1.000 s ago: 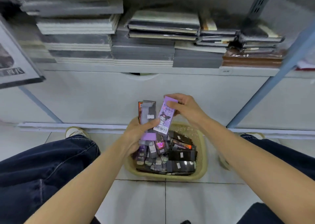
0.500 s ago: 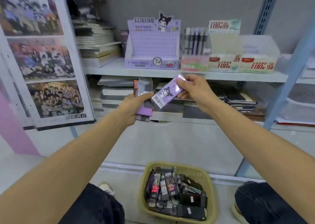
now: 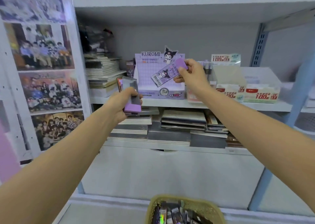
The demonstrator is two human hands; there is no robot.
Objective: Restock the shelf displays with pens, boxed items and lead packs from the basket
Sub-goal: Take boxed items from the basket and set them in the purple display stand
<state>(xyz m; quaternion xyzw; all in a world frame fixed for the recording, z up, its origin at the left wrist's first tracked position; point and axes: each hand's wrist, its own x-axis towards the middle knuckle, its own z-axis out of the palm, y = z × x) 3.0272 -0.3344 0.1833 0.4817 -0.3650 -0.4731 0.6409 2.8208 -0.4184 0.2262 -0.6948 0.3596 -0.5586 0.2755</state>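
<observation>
My right hand [image 3: 190,74] pinches one purple Kuromi lead pack [image 3: 166,74] by its top end, tilted, right in front of the purple Kuromi display box [image 3: 150,66] on the middle shelf. Lower and to the left, my left hand [image 3: 121,104] grips a small stack of lead packs [image 3: 131,95] upright, just off the display box's left front corner. The yellow-green basket [image 3: 211,206] sits on the floor at the bottom edge, with several dark packs inside; only its upper part shows.
White display boxes with red labels [image 3: 245,90] and a row of pens [image 3: 207,68] stand right of the Kuromi box. Notebooks are stacked on the shelf [image 3: 172,126] below and at the left [image 3: 104,72]. A poster panel [image 3: 42,70] flanks the left; a blue shelf post [image 3: 300,94] stands right.
The view has swung up from the basket to the shelf. Both hands rose with their packs; my right hand carried the single pack up to the Kuromi display box.
</observation>
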